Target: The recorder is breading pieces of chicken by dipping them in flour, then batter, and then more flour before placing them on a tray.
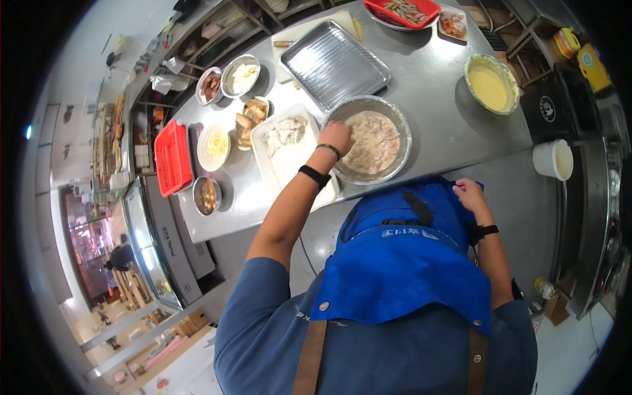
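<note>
Over the left side of a metal mixing bowl (408, 148) is my left hand (337, 137), its fingers curled downward and their tips hidden. Pale, wet batter-coated pieces (373, 140) fill the bowl, which sits near the table's front edge. Just left of it, a white rectangular tub (261, 153) holds white flour, with a clump of coated pieces (286, 134) on top. My right hand (470, 194) hangs beside the blue apron (395, 266), away from the table, fingers loosely bent. I see nothing in it.
Behind the bowl lies a metal tray with a wire rack (335, 64), overlapping a cutting board (281, 66). A bowl of yellow batter (489, 89) stands right. Leftward are several food bowls and a red basket (173, 158). A white bucket (553, 159) is beyond the table's right end.
</note>
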`<action>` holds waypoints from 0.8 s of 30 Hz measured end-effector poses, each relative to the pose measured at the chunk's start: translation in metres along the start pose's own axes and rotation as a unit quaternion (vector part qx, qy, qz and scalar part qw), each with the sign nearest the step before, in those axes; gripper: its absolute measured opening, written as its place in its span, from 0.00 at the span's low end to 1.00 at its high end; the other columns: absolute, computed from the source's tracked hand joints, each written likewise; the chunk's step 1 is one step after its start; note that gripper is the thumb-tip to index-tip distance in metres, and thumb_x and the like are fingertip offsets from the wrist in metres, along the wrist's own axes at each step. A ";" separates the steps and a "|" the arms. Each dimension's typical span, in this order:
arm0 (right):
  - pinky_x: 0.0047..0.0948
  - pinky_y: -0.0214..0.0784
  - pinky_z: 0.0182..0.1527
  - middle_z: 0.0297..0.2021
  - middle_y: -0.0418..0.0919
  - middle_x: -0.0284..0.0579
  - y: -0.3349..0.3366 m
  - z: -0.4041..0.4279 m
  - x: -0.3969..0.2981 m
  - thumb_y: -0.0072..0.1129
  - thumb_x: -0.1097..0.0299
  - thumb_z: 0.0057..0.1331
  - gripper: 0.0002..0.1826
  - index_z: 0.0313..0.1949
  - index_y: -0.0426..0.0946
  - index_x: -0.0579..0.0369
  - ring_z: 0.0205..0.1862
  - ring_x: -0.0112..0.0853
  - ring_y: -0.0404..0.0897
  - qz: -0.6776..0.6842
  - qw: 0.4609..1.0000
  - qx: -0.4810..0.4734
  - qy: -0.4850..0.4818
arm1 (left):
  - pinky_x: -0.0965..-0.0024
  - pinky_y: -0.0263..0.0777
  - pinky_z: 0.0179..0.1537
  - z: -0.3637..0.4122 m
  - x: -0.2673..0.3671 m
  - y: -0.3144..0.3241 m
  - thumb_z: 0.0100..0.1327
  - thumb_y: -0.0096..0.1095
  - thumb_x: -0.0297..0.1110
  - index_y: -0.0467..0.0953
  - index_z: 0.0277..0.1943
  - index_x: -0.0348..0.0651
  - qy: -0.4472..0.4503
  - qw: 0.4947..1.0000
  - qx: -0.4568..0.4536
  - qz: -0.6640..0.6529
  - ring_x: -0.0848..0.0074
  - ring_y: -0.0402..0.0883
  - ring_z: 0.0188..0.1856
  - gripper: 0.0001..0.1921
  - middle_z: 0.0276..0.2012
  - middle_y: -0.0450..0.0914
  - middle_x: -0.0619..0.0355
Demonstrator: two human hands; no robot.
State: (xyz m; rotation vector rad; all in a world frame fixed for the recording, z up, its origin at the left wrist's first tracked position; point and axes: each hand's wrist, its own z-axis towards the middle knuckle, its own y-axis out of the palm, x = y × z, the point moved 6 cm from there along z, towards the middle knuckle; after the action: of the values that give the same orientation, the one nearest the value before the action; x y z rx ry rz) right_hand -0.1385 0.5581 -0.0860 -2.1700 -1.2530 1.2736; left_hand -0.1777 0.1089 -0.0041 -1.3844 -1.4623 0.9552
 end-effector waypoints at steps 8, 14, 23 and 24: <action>0.38 0.75 0.49 0.39 0.84 0.54 0.012 -0.033 0.040 0.67 0.59 0.62 0.19 0.47 0.82 0.59 0.43 0.44 0.84 0.062 0.996 0.017 0.055 | 0.55 0.78 0.51 0.068 0.094 0.036 0.53 0.71 0.39 0.80 0.48 0.44 0.034 0.997 -0.040 -0.051 0.54 0.83 0.49 0.19 0.48 0.82 0.45; 0.38 0.76 0.48 0.38 0.85 0.53 0.017 -0.040 0.069 0.67 0.59 0.62 0.19 0.46 0.82 0.59 0.42 0.45 0.84 0.080 0.994 0.043 0.057 | 0.54 0.78 0.48 0.057 0.111 0.068 0.57 0.62 0.29 0.80 0.44 0.41 0.103 0.994 -0.041 -0.023 0.53 0.84 0.45 0.12 0.42 0.83 0.41; 0.36 0.76 0.41 0.35 0.85 0.52 0.015 -0.021 0.067 0.67 0.61 0.63 0.18 0.47 0.81 0.60 0.34 0.39 0.84 0.055 0.997 0.052 0.025 | 0.63 0.80 0.43 0.026 0.035 -0.003 0.48 0.73 0.32 0.82 0.45 0.40 0.060 0.945 -0.027 -0.321 0.60 0.87 0.39 0.19 0.36 0.86 0.46; 0.33 0.77 0.34 0.32 0.84 0.50 0.016 -0.017 0.065 0.66 0.63 0.64 0.17 0.48 0.80 0.62 0.27 0.34 0.84 0.044 0.997 0.059 -0.002 | 0.66 0.80 0.41 0.013 0.032 -0.028 0.49 0.74 0.31 0.82 0.45 0.39 0.054 0.922 -0.007 -0.384 0.65 0.87 0.38 0.19 0.35 0.86 0.49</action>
State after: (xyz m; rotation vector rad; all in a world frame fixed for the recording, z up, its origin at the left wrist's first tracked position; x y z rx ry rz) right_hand -0.1026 0.6049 -0.1218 -2.1601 -1.0659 1.3505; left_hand -0.1988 0.1385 0.0208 -0.7273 -1.7179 0.3522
